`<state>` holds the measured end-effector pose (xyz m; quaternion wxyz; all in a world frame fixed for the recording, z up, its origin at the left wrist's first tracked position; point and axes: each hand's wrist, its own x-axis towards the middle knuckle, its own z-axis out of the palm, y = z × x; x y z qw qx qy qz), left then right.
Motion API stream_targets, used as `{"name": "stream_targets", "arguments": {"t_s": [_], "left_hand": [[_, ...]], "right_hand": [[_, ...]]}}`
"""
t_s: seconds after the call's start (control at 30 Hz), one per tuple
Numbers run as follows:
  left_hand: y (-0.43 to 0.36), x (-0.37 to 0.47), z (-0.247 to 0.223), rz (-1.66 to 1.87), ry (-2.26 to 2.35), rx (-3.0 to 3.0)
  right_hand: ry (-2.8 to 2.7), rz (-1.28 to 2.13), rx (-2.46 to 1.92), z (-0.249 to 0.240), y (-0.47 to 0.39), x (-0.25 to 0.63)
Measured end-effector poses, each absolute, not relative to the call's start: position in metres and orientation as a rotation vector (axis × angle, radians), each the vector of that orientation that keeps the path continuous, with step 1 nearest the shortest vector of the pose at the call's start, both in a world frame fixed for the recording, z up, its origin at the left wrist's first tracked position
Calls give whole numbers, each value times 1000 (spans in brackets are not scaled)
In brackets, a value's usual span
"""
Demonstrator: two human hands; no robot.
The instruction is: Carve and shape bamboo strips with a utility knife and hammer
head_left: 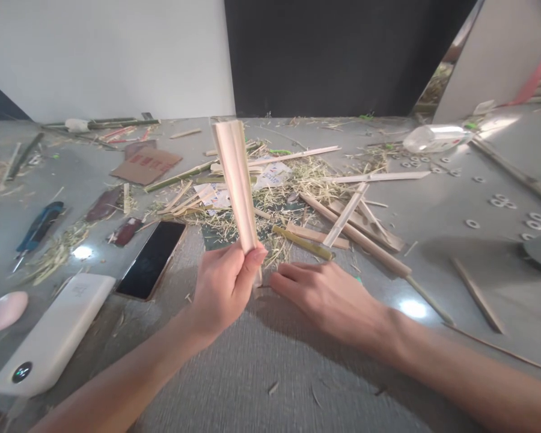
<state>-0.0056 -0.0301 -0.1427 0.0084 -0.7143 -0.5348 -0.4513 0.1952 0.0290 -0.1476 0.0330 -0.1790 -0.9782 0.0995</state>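
Observation:
My left hand (228, 279) is wrapped round the lower part of a pale split bamboo strip (237, 180), which stands nearly upright and leans a little to the left at its top. Close by on the right, my right hand (318, 294) has its fingers curled together near the strip's lower end, low over the grey surface; what they hold, if anything, is hidden. Beyond both hands lies a heap of bamboo shavings (315, 177) with loose sticks, and a short greenish bamboo piece (302, 242) rests just past my right hand.
To the left are a black phone (152, 260), a white power bank (56, 331), a pink rounded object (5, 311) and a blue screwdriver (40, 228). A clear bottle (435, 138), several white rings (534, 224) and a long bamboo rod (360, 237) lie right. Panels stand behind.

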Motion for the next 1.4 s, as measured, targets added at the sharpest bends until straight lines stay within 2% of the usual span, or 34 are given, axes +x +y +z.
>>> {"name": "stream_targets", "arguments": {"t_s": [1.03,1.4], "left_hand": [[-29,-8,-147,-1517,-1574,-2277],[-27,-9,-150,-1606,-1578,-2308]], "right_hand": [[-3037,161,-577,-146,22,195],[-3081,276,-633,-145,20,190]]}}
